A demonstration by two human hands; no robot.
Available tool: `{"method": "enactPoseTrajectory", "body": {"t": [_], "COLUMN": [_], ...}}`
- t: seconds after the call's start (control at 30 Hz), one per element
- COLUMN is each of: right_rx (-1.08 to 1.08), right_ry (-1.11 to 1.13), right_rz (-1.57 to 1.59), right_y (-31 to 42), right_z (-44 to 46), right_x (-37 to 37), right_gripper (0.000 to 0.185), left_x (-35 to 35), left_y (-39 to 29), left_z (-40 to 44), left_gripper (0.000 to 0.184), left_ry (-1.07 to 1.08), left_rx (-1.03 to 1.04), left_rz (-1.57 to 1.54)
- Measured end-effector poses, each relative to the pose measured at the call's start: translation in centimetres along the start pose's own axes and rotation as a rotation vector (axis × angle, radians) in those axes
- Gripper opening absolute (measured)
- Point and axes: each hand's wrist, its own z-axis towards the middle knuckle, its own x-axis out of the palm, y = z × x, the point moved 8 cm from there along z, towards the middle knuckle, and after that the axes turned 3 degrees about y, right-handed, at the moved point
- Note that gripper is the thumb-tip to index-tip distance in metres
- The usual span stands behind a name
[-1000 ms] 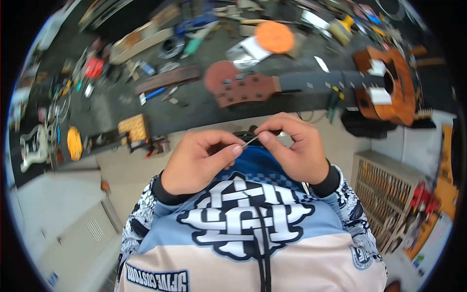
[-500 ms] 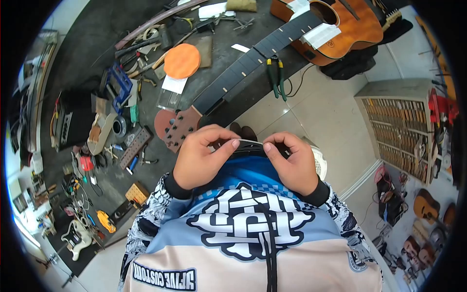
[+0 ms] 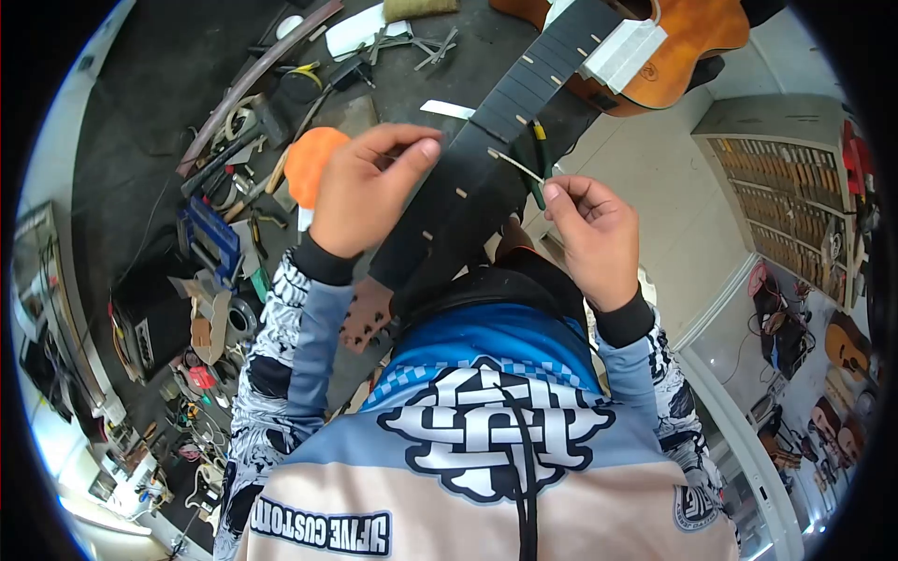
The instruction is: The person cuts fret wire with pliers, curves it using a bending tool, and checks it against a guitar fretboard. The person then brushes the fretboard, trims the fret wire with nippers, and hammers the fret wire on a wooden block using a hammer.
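Note:
My right hand point(image 3: 594, 234) pinches one end of a thin, slightly curved metal strip point(image 3: 517, 165), whose free end points up and left over the dark guitar fretboard point(image 3: 505, 103). My left hand point(image 3: 369, 187) hovers beside the fretboard's left edge, thumb and index finger close together; whether anything small sits between them is too small to tell. The fretboard runs diagonally from the orange-brown guitar body point(image 3: 692, 56) at the top right to the reddish headstock point(image 3: 365, 316) below my left wrist.
Green-handled pliers point(image 3: 540, 159) lie behind the strip. An orange round pad point(image 3: 313, 164) is partly behind my left hand. A blue clamp-like tool point(image 3: 213, 238) and many other tools cover the bench at left. A rack of small drawers point(image 3: 786, 187) stands at right.
Both hands have moved up over the fretboard and apart. The strip has left my left fingers and stays in my right. The view has shifted closer to the neck.

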Motion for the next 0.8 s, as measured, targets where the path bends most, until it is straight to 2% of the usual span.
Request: {"method": "enactPoseTrajectory", "body": {"t": [0.07,0.1,0.17,0.37,0.57,0.8], "right_rx": [-0.122,-0.094,-0.248,-0.216,-0.251,-0.148], "right_ry": [-0.067,-0.056,-0.133,-0.187,-0.216,-0.211], "right_rz": [-0.063,-0.049,-0.103,-0.131,-0.161,-0.08], "right_y": [0.4,-0.2,0.5,0.0,-0.2,-0.7], "right_z": [2.3,3.6,5.1,6.0,5.3,5.2], "right_x": [-0.1,0.2,-0.1,0.8,0.7,0.7], "right_gripper": [0.015,0.015,0.014,0.012,0.012,0.014], "left_x": [-0.9,-1.0,-0.3,2.6,3.7,4.4], "left_y": [1.3,2.2,2.6,3.8,4.7,5.2], "left_z": [2.6,3.6,5.7,8.4,8.5,8.8], "left_gripper": [0.025,0.025,0.026,0.025,0.022,0.023], "left_ry": [0.014,0.016,0.039,0.201,0.246,0.248], "left_rx": [-0.057,-0.088,-0.037,-0.068,-0.07,-0.064], "left_rz": [0.051,0.061,-0.051,-0.211,-0.205,-0.303]}}
